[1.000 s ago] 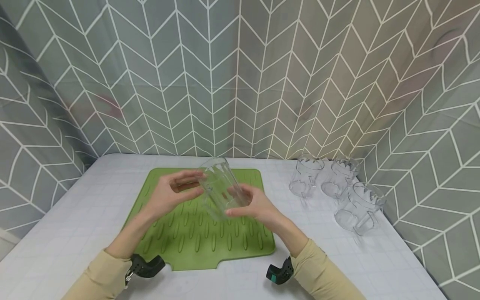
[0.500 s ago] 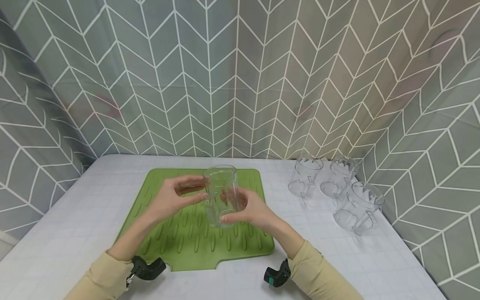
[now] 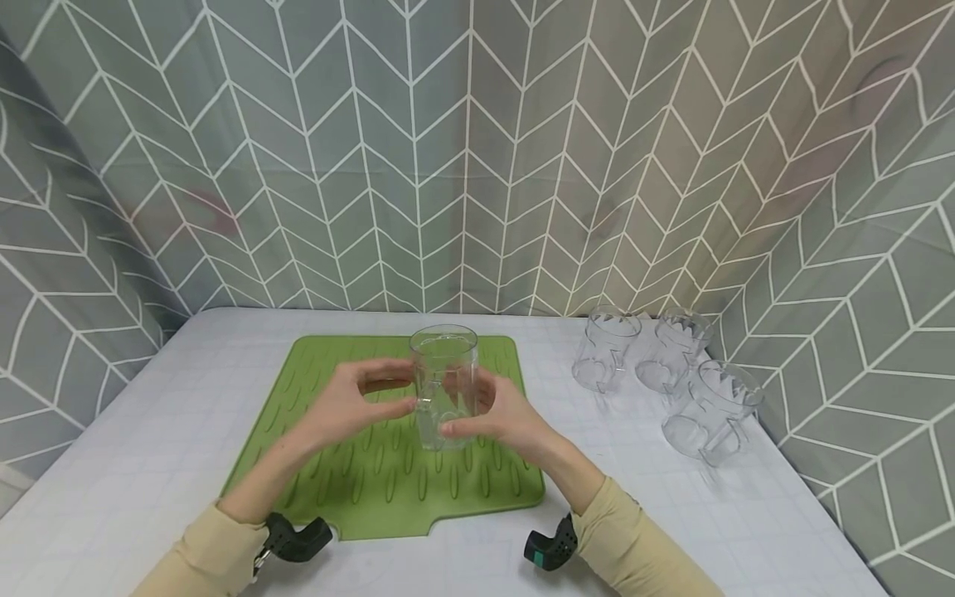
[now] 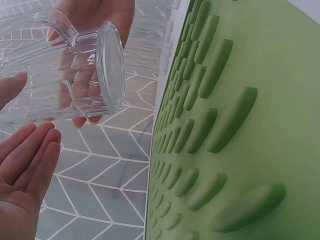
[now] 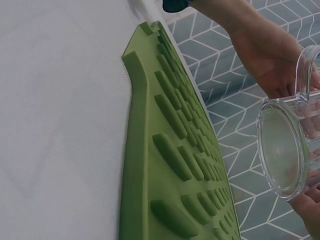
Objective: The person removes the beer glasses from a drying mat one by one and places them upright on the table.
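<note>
A clear glass mug (image 3: 451,381) is held nearly upright above the green ridged mat (image 3: 373,489). My right hand (image 3: 511,410) grips its right side low down, thumb across the front. From the left, my left hand (image 3: 351,402) holds it between thumb and fingers near the handle. In the left wrist view the mug (image 4: 95,70) shows its thick base and handle, with my left thumb (image 4: 12,90) against the glass and the other fingers along the opposite side. The right wrist view shows the mug's round base (image 5: 281,150) off the mat; my right hand is mostly out of that view.
Three more glass mugs stand at the right of the white table: one at the back (image 3: 606,348), one beside it (image 3: 675,352) and one nearer (image 3: 712,410). A patterned curtain (image 3: 462,166) encloses the back and sides.
The mug was tilted with its rim leaning left; it has turned upright between the hands, its rim swinging right. Both hands have stayed on it, nearly in place.
</note>
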A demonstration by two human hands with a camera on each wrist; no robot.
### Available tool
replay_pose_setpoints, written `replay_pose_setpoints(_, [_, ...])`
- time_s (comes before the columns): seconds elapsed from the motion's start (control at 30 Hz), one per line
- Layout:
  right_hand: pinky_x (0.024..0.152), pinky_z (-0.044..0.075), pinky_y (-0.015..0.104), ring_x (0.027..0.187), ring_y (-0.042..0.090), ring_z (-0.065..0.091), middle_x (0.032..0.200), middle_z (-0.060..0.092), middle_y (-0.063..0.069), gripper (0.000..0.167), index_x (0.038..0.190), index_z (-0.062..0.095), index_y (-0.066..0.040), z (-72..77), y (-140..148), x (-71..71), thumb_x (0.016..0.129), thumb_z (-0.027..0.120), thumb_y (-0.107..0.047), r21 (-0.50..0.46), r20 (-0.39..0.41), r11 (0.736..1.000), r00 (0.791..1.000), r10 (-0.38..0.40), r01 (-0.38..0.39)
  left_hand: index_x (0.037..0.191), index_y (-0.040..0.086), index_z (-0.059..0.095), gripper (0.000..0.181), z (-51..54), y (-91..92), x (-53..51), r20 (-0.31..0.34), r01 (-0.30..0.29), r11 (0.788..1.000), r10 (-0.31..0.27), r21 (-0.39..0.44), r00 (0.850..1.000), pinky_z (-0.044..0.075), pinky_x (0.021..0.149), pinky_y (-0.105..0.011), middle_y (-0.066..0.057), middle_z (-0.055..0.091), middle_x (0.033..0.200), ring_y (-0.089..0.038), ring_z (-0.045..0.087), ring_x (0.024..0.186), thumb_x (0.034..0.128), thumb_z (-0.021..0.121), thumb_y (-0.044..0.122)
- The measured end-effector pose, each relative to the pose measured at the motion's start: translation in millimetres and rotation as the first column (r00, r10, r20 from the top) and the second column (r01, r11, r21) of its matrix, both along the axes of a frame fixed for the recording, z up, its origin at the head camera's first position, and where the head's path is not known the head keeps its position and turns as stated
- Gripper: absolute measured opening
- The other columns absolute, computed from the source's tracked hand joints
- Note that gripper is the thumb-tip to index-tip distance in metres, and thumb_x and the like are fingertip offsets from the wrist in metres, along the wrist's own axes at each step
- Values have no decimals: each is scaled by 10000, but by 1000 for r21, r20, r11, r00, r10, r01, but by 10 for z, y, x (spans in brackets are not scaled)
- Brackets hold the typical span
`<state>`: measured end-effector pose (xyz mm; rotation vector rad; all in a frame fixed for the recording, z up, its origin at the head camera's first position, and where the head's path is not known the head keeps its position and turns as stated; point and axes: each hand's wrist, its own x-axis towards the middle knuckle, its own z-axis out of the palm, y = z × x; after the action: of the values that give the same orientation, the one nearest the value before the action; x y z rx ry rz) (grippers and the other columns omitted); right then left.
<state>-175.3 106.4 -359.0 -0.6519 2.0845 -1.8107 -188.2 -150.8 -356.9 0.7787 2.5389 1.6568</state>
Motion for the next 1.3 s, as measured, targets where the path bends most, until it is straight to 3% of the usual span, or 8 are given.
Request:
replay_pose_setpoints(0.1, [1198,346,474,1404,325,446,1472,533,85,833,1525,384,-134,-2,0,-4,819,824,-160,-7,-5,1000,1000,2,-2,1313,15,613,538,-8,12,6,-10,-1,1000,1,-1,1000,500,1035,-554,-151,683,1263,-332,648,1180,849,808,204])
replay_pose_setpoints(0.27, [1184,361,492,1403,357,437,1468,527,91,834,1523,383,-139,2,7,-3,816,824,-183,4,-20,1000,1000,-9,9,1312,26,617,553,-5,27,31,-20,-13,1000,13,0,1000,479,1036,-603,-148,681,1270,-338,646,1185,836,820,220])
replay_pose_setpoints(0.5, [1180,372,483,1377,309,473,1449,534,90,787,1492,412,-158,15,14,6,822,824,-174,-9,-2,1000,1000,-19,19,1321,49,619,566,0,48,62,-41,-33,999,32,-22,999,481,1040,-597,-127,681,1279,-301,652,1181,832,826,245])
replay_pose_setpoints(0.67, [1175,378,483,1377,275,472,1453,525,69,847,1515,357,-156,25,16,5,814,831,-171,-17,19,999,999,-41,41,1313,55,628,561,9,67,76,-51,-37,999,36,-26,998,487,1035,-595,-120,688,1270,-304,656,1176,829,830,253])
replay_pose_setpoints(0.9, [1172,377,473,1367,252,472,1450,538,21,719,1453,441,-142,43,13,3,834,808,-134,-55,-30,998,999,-18,16,1307,59,632,573,13,91,79,-51,-44,999,42,-33,998,493,1033,-585,-117,694,1259,-298,657,1177,819,839,275])
replay_pose_setpoints(1.3, [1194,353,467,1385,245,471,1429,557,47,680,1426,516,-146,28,36,-14,818,821,-132,-14,-53,997,996,-71,71,1295,82,645,562,4,101,82,-66,-51,998,49,-22,997,510,1016,-574,-86,685,1283,-302,657,1178,804,851,262])
